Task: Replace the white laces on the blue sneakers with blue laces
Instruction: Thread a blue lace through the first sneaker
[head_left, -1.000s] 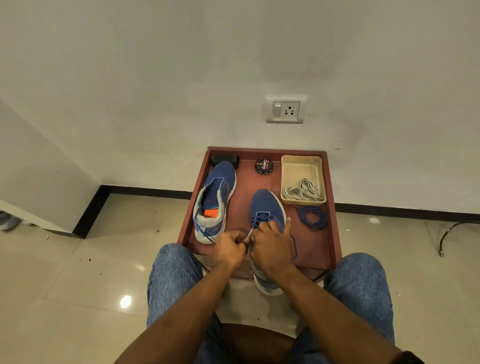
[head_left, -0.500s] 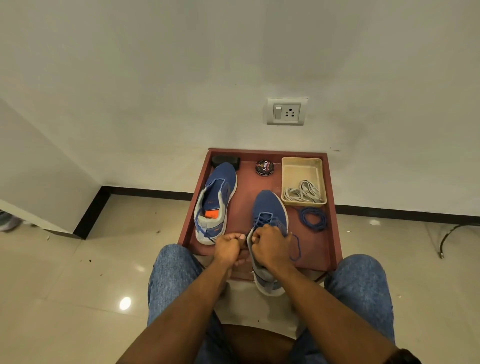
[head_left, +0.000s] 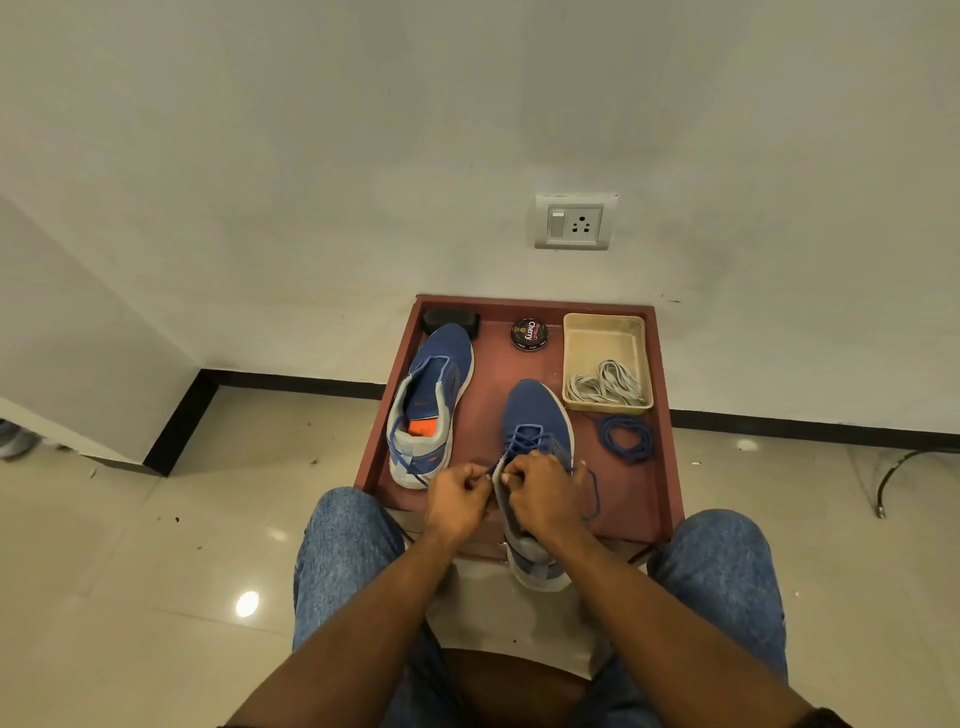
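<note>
Blue lace (head_left: 521, 442) — between both hands' grip

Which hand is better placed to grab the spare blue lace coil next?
Right, probably. The right hand is on the sneaker nearest the blue lace coil; the left hand would have to cross over it.

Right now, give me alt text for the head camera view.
Both hands, left and right, pinch a blue lace at the nearer sneaker on a red tray. A second sneaker, a tub of white laces and a polish tin sit behind.
</note>
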